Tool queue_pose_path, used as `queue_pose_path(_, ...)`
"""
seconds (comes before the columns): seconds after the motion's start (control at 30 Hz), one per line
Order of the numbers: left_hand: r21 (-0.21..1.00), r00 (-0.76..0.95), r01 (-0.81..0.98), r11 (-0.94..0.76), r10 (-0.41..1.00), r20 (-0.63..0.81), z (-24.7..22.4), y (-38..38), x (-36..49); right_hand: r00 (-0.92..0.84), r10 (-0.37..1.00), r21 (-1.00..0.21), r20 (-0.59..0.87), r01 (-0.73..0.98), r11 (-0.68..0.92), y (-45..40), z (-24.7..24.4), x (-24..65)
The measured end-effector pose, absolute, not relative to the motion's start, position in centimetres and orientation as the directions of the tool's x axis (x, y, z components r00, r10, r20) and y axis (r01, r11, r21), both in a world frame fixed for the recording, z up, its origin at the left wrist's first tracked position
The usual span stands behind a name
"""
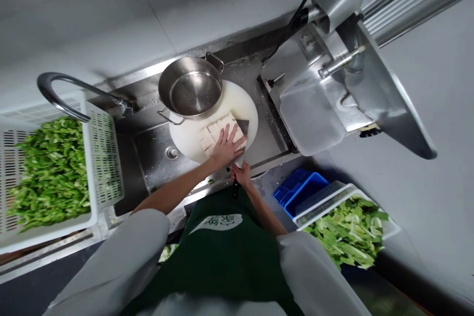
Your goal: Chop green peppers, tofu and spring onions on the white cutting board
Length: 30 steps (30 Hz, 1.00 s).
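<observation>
A: Head view, left hand [225,149]?
B: Spread flat on the cut white blocks [215,132], fingers unclenched
A: Right hand [242,175]?
B: Grasping the knife [239,160], which is partly hidden by the left hand
A: Blocks' position?
B: On the round white board [241,98], near the steel pan [194,91]

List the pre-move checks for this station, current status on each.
1. Knife handle in the right hand, grip closed: ok.
2. Left hand spread on top of the pale blocks: ok.
3. Left fingers clear of the cutting edge: cannot tell, edge hidden; blade shows close by.
4. Blocks lying on the round board: ok.
5. Board unobstructed: not ok, the pot overlaps its far side.
</observation>
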<state>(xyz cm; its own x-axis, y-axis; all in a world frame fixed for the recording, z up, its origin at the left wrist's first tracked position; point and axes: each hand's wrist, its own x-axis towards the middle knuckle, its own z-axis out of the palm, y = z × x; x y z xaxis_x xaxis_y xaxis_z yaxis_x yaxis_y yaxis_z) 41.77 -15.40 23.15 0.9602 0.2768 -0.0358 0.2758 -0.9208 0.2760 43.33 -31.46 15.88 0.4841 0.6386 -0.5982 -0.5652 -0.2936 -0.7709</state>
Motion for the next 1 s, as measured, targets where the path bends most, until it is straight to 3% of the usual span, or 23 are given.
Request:
queue_pose_path(0.23,0.373,0.966,0.240,-0.896,0.259,0.000,24.1,-15.3,43.0,0.508,0.603,-0.739,-0.615,-0.638,-0.216,-30.4,17.3,43.2)
queue_pose_path(0.43,0.471,0.958,0.153,-0.869,0.247,0.144,28.8,-13.5,45.4,0.612,0.620,-0.851,-0.491,-0.490,-0.189,-29.4,23.2,46.2)
queue_pose_path(0.57,0.496,0.920,0.113,-0.861,0.279,0.274,33.1,-8.1,47.1,0.603,0.705,-0.913,-0.374,-0.374,-0.164,-24.8,28.3,49.6)
queue_pose_path(0.7,0.525,0.858,0.143,-0.839,0.370,0.356,33.8,1.1,47.0,0.524,0.791,-0.923,-0.315,-0.365,-0.126,-16.0,30.3,52.3)
queue_pose_path(0.77,0.603,0.819,0.187,-0.776,0.462,0.340,32.7,5.6,46.6,0.474,0.813,-0.914,-0.338,-0.372,-0.163,-11.8,30.6,53.5)
queue_pose_path(0.87,0.782,0.748,0.278,-0.559,0.636,0.189,30.9,10.5,46.0,0.441,0.808,-0.912,-0.390,-0.310,-0.271,-8.4,31.5,55.4)
queue_pose_path(0.93,0.851,0.700,0.328,-0.409,0.711,0.071,30.6,12.0,45.7,0.451,0.803,-0.917,-0.391,-0.262,-0.299,-8.9,32.5,57.0)
queue_pose_path(1.0,0.883,0.645,0.328,-0.335,0.763,0.050,31.1,11.9,44.8,0.472,0.801,-0.928,-0.367,-0.245,-0.281,-11.3,33.5,58.6)
